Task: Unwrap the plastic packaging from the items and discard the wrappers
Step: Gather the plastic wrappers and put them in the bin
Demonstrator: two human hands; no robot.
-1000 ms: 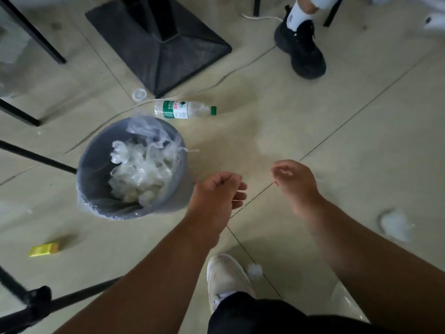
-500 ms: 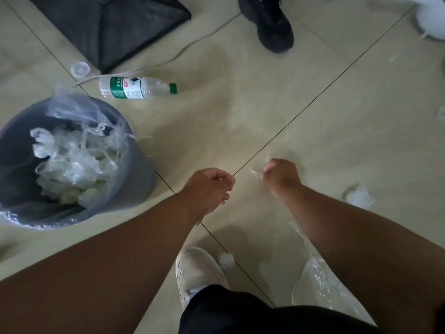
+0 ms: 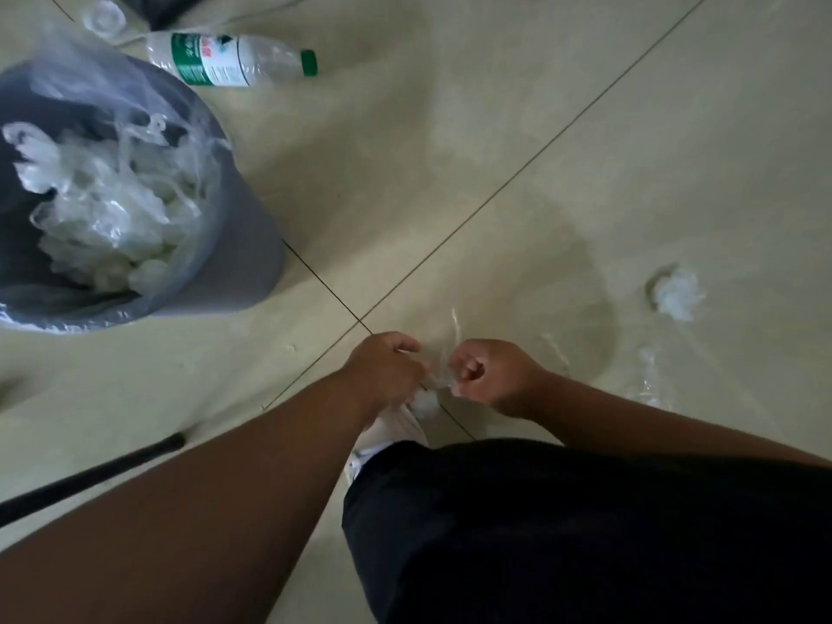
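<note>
My left hand point(image 3: 387, 371) and my right hand point(image 3: 490, 376) are close together over the tiled floor, both with fingers curled. Between them they pinch a thin clear plastic wrapper point(image 3: 443, 367), a strand of it sticking up above the fingers. What is inside the wrapper is too small to tell. A grey waste bin point(image 3: 243, 263) lined with a clear bag stands to the left, holding several crumpled clear wrappers point(image 3: 103, 218). A small white crumpled wrapper point(image 3: 425, 403) lies on the floor just below my hands, by my white shoe point(image 3: 387, 436).
A plastic water bottle point(image 3: 229, 60) with a green cap lies on the floor beyond the bin, with a clear lid point(image 3: 104, 18) near it. A crumpled wrapper point(image 3: 677, 297) and a clear plastic sheet point(image 3: 648, 380) lie at right. A black rod point(image 3: 90, 477) crosses at lower left.
The view has tilted down and moved closer to the floor. My hands have come together from apart, and both now pinch the clear wrapper between them.
</note>
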